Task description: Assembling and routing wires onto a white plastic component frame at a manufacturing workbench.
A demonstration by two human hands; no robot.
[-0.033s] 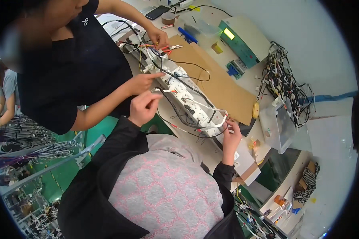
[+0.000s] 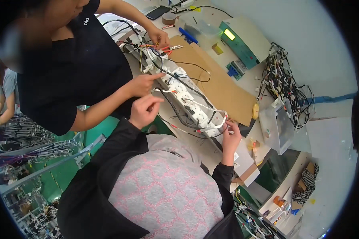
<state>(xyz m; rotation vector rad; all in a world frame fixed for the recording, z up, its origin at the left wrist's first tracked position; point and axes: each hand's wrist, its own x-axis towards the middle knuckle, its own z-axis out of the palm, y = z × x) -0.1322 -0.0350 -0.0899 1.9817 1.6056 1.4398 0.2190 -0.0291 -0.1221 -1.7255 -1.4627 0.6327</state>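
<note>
A long white strip assembly (image 2: 195,113) with sockets or connectors lies slantwise along the bench, with cables across it. My left hand (image 2: 143,112) is raised at the strip's near side, fingers curled and thumb close to the index finger. Whether it holds anything I cannot make out. A white lead with an orange tip (image 2: 167,91) lies just beyond it. At the strip's right end my right hand (image 2: 231,138) pinches a cable beside a looped white cable (image 2: 216,126) with red bands. A co-worker's hand (image 2: 141,84) points at the strip; their other hand (image 2: 159,38) is at coloured wires.
Red-handled pliers (image 2: 173,48) rest on brown cardboard (image 2: 223,91). Behind are a green-fronted instrument (image 2: 239,46), a small circuit board (image 2: 236,69) and a tape roll (image 2: 168,18). To the right, a cable bundle (image 2: 283,75) hangs over a clear plastic bin (image 2: 273,131).
My left hand has dipped slightly toward me, its fingertips now a little lower. My right hand and the co-worker's hands stay practically where they were.
</note>
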